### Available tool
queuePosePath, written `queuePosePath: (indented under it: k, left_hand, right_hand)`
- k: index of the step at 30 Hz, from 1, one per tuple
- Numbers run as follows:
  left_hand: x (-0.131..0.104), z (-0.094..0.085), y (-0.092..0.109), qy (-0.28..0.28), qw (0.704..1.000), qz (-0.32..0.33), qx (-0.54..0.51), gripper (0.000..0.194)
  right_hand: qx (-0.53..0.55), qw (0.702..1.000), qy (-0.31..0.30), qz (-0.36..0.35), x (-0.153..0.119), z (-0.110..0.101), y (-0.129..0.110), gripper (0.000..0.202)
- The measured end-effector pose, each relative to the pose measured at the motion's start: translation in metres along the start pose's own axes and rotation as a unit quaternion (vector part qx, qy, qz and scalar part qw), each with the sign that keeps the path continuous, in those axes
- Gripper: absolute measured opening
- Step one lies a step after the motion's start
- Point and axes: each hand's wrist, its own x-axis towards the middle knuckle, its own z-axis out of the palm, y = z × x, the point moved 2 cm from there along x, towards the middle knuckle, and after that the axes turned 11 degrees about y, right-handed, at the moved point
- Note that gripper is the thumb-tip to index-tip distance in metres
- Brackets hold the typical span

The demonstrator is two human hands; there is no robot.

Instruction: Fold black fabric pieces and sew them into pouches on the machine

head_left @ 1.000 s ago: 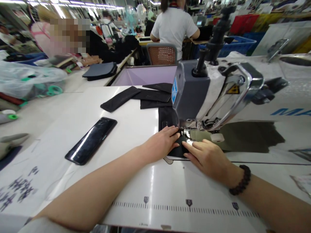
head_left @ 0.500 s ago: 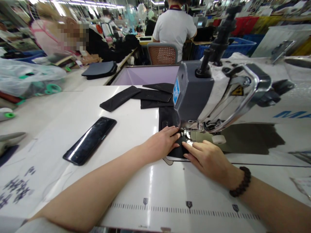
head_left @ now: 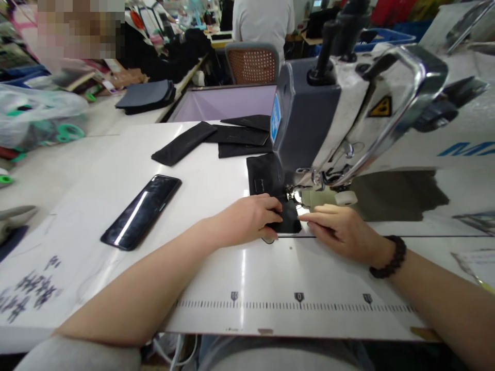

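Note:
A black fabric piece lies flat under the needle area of a grey and white sewing machine. My left hand rests on its left side, palm down, fingers bent and a little apart, pressing the cloth. At the piece's right edge is my right hand, its index finger stretched to the cloth and the other fingers curled. The black fabric continues up and left of the needle, beside the machine head. Beyond it, several black pieces lie loosely overlapped on the white table.
A black phone lies left of my left forearm. Dark olive fabric is under the machine arm. Folded grey pieces and a plastic bag lie at the back left. A person sits beyond a chair.
The view has tilted down and shifted. My right hand has moved slightly right to the fabric's edge; my left hand has drawn back a little from the needle.

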Motion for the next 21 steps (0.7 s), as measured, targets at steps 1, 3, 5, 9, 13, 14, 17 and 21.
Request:
queuePosePath:
  k: [1,3,5,9,13,14,17,21]
  left_hand:
    - [0.0,-0.001,0.002,-0.004,1.0,0.008,-0.001,0.023]
    - [0.001,0.0,0.005,-0.008,1.0,0.026,0.009,0.025]
    - [0.001,0.001,0.007,-0.015,0.999,0.036,0.032,0.026]
    - [0.001,0.004,0.009,-0.026,0.997,0.038,0.067,0.018]
    - [0.001,0.007,0.011,-0.006,0.997,0.052,0.052,0.018]
    - [0.0,0.007,0.012,-0.005,0.997,0.058,0.051,0.02]
    - [0.001,0.009,0.013,-0.003,0.996,0.075,0.056,0.02]
    - [0.002,0.01,0.011,0.014,0.996,0.063,0.057,0.023]
  right_hand:
    - [-0.001,1.0,-0.005,-0.003,0.0,0.0,0.0,0.025]
    - [-0.009,1.0,-0.012,-0.016,0.0,0.0,-0.001,0.026]
    - [-0.031,0.998,-0.022,-0.044,-0.001,0.001,-0.002,0.027]
    - [-0.088,0.989,-0.052,-0.111,-0.004,0.005,-0.008,0.028]
    - [-0.117,0.981,-0.06,-0.145,-0.006,0.009,-0.012,0.029]
    - [-0.122,0.98,-0.056,-0.15,-0.006,0.009,-0.013,0.029]
    - [-0.139,0.977,-0.036,-0.159,-0.005,0.01,-0.014,0.029]
    - [-0.151,0.977,-0.029,-0.146,-0.004,0.012,-0.014,0.029]
